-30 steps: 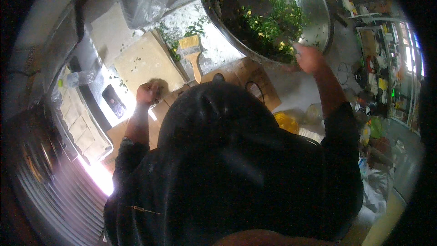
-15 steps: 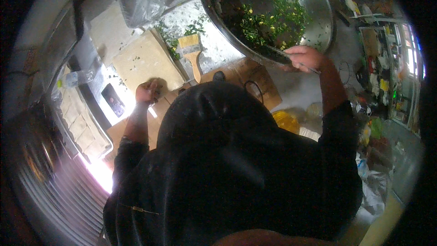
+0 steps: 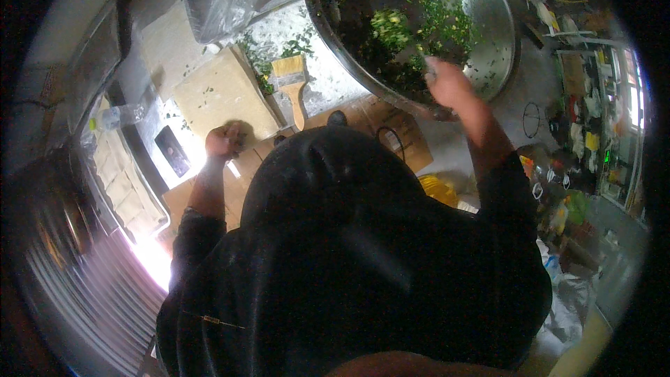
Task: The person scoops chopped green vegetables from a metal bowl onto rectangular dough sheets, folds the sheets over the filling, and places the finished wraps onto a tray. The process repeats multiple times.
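Note:
My right hand [image 3: 447,84] reaches over the near rim of a large round metal bowl [image 3: 492,24], fingers closed round a thin metal-handled spoon. The spoon is smeared by motion, with a blurred heap of chopped greens [image 3: 389,28] at its far end. More chopped greens with pale yellow bits [image 3: 447,31] lie in the bowl. Over on the left, my left hand [image 3: 225,141] is curled at the near corner of a stack of pale, flat dough sheets [image 3: 223,94]. What its fingers hold, if anything, is hidden. Small green flecks dot the top sheet.
A wide wooden-handled brush [image 3: 294,87] lies right of the stack, near scattered greens [image 3: 296,43]. On the left are a phone [image 3: 172,151], a clear plastic bottle [image 3: 118,117] and a tray of folded pale pieces [image 3: 125,185]. Clear plastic [image 3: 223,0] lies behind; cardboard [image 3: 401,122] lies in front.
My right hand has moved forward and left, further over the bowl, and a heap of greens now shows blurred at the spoon's end. My left hand has stayed at the dough stack.

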The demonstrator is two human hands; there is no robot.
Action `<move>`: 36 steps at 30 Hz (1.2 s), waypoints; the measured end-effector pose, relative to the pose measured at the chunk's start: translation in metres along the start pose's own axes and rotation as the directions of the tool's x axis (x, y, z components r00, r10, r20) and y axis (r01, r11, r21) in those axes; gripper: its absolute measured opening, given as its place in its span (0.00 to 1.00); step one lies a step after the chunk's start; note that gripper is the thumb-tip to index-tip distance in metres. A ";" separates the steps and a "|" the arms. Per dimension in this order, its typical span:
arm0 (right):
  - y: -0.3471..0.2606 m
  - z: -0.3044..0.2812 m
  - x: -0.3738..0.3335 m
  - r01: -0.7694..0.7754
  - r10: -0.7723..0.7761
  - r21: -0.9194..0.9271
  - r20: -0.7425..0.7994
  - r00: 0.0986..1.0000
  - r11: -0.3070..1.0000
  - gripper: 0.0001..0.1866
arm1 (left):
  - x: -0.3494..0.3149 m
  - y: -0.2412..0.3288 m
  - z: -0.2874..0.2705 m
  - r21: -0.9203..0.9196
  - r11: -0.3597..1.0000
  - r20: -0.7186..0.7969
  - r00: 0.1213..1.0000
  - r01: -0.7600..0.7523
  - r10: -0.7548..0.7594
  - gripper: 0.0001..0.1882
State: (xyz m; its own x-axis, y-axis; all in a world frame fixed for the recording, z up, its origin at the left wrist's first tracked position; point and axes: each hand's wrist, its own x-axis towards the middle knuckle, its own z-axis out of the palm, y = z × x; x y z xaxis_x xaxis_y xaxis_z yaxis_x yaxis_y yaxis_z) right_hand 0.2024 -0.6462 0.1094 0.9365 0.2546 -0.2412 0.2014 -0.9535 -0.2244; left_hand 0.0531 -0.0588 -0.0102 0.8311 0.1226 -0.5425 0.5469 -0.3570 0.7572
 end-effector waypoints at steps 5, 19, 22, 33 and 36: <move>-0.020 -0.019 0.004 -0.410 0.082 0.530 0.535 0.841 0.743 0.25 | -0.007 0.018 -0.001 0.058 0.983 -0.063 0.983 0.175 -0.171 0.25; 0.015 -0.050 -0.001 -0.435 -0.038 0.800 0.493 0.869 0.413 0.24 | -0.003 0.001 0.001 0.190 0.982 -0.120 0.992 -0.021 0.044 0.27; 0.008 -0.052 -0.007 -0.453 0.022 0.805 0.482 0.876 0.383 0.25 | -0.010 0.011 0.003 0.142 0.990 -0.125 0.992 0.020 -0.002 0.25; -0.031 -0.052 -0.030 -0.478 0.138 0.838 0.458 0.878 0.264 0.24 | -0.002 0.004 -0.003 -0.068 0.997 0.022 0.999 0.043 -0.042 0.21; -0.044 -0.050 -0.034 -0.499 0.182 0.826 0.466 0.866 0.262 0.25 | 0.000 -0.003 -0.004 -0.144 0.988 0.060 0.996 -0.060 0.070 0.21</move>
State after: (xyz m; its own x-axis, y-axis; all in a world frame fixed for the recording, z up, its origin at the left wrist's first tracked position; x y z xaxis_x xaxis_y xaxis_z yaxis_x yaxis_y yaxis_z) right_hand 0.1756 -0.6208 0.1750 0.7141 0.1218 -0.6894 -0.6517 -0.2439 -0.7182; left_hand 0.0513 -0.0541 -0.0113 0.8596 0.0412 -0.5094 0.5045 -0.2272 0.8330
